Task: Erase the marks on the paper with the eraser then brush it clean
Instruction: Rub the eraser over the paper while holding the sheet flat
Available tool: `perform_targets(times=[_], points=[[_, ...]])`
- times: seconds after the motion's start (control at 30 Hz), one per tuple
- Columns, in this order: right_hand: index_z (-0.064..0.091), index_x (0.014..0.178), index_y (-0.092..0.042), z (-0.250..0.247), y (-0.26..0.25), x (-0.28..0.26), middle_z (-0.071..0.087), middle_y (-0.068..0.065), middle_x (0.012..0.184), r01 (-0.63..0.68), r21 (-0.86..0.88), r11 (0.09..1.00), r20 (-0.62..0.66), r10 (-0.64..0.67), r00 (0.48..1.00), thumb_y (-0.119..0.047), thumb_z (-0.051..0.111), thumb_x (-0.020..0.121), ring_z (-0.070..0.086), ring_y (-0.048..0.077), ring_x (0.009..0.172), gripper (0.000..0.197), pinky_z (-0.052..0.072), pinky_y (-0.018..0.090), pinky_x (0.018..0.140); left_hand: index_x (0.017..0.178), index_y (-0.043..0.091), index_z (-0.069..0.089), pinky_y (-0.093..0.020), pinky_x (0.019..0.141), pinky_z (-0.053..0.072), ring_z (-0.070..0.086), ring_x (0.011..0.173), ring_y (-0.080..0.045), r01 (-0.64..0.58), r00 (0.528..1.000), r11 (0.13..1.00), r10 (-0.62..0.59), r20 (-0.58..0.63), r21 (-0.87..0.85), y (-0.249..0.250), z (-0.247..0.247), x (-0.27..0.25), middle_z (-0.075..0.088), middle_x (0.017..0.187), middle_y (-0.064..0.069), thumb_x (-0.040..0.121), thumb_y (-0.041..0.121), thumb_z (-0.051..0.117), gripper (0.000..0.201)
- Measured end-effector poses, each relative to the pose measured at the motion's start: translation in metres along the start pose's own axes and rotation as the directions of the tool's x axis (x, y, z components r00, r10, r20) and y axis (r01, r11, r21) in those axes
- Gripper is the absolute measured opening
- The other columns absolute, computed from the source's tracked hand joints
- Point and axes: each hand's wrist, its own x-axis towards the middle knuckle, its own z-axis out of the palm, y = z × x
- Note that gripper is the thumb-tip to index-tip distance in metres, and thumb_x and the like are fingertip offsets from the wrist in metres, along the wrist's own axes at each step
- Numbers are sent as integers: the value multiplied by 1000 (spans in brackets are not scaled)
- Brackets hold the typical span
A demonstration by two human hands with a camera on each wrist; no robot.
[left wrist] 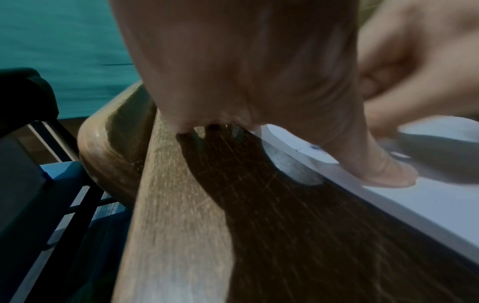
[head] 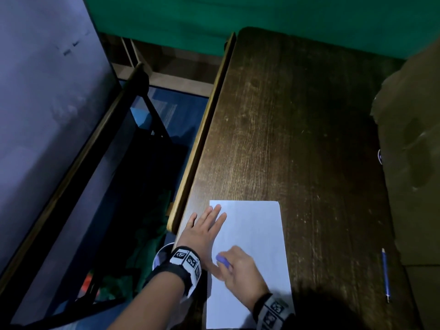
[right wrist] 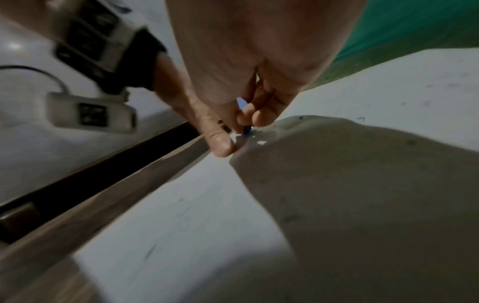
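Observation:
A white sheet of paper (head: pixel 257 234) lies on the dark wooden table (head: pixel 297 127) near its front left corner. My left hand (head: pixel 204 227) lies flat with straight fingers on the paper's left edge, thumb (left wrist: pixel 376 170) pressing down on the sheet (left wrist: pixel 427 205). My right hand (head: pixel 238 267) pinches a small blue eraser (head: pixel 223 260) and holds it against the paper close to the left thumb. In the right wrist view the eraser (right wrist: pixel 242 102) shows between the curled fingers, its tip on the paper (right wrist: pixel 181 215), with faint pencil marks around.
A blue pencil (head: pixel 385 275) lies on the table at the right. Brown cardboard (head: pixel 414 163) covers the table's right side. A raised wooden rail (head: pixel 202 139) runs along the table's left edge, with a drop to the floor beyond it.

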Motion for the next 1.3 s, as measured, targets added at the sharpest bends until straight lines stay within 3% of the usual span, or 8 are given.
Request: perform_targets(times=[0.23, 0.43, 0.57, 0.7, 0.87, 1.0, 1.17, 1.3], points=[[72, 90, -22, -40, 36, -14, 55, -10, 82, -86, -23, 996, -326, 74, 943, -12, 71, 86, 53, 7, 77, 10, 49, 25, 77, 161, 22, -15, -44, 124, -13, -24, 153, -21, -45, 995, 999, 48, -86, 30, -3, 6, -25, -31, 164, -4, 69, 97, 43, 132], [59, 97, -31, -52, 41, -17, 42, -2, 150, -340, -83, 937, -297, 302, 906, -25, 59, 97, 25, 18, 145, 6, 21, 44, 117, 150, 10, 47, -47, 121, 22, 45, 141, -35, -68, 983, 996, 76, -167, 56, 5, 26, -61, 46, 152, -21, 79, 91, 36, 108], [56, 91, -28, -65, 44, -11, 41, -4, 153, -199, -30, 980, -178, 190, 966, -19, 58, 97, 27, 7, 144, 11, 14, 33, 121, 122, 15, 61, -41, 93, 56, 63, 96, -24, -110, 927, 993, 113, -357, 30, 15, 40, -80, 64, 103, -4, 86, 70, 50, 67], [57, 89, -30, -85, 47, -5, 42, -17, 150, -106, 12, 994, 21, 106, 994, -20, 59, 96, 24, -10, 140, 13, 30, 18, 107, 92, 23, 63, -28, 49, 44, 59, 65, -17, -72, 922, 997, 69, -380, 5, 18, 24, -69, 55, 73, 5, 63, 33, 89, 39], [64, 94, -27, -84, 42, 10, 56, -15, 113, -19, -184, 983, -62, 8, 998, -20, 62, 93, 51, 4, 107, 8, 43, 19, 91, 154, 36, 31, -42, 121, 27, 12, 155, -25, -110, 981, 981, 80, -178, -161, 6, 5, -24, 11, 168, -3, 78, 59, 77, 92], [71, 100, -15, -52, 29, -2, 60, -2, 93, -139, -49, 989, -292, 119, 949, -16, 66, 92, 59, 13, 81, 9, 54, 31, 82, 162, 37, -2, -43, 127, 6, -16, 155, -21, -20, 999, 989, 13, -52, -148, 12, 0, -18, -25, 167, 4, 74, 74, 72, 120], [69, 99, -18, -31, 15, -17, 57, -5, 90, 36, -47, 998, -72, -39, 997, -24, 63, 93, 57, 9, 77, 11, 54, 31, 77, 162, 31, -9, -43, 126, 2, -19, 155, -21, -5, 998, 995, -1, -56, -104, 13, 3, -15, -29, 166, 1, 70, 81, 69, 130], [72, 102, -13, -51, 24, 22, 63, 1, 98, -260, 11, 966, -377, 244, 893, -20, 61, 95, 61, 15, 87, 15, 54, 32, 87, 161, 20, -14, -42, 127, 2, -20, 154, -20, 10, 999, 993, -16, -52, -115, 14, 2, -16, -30, 165, 3, 69, 81, 69, 139]])
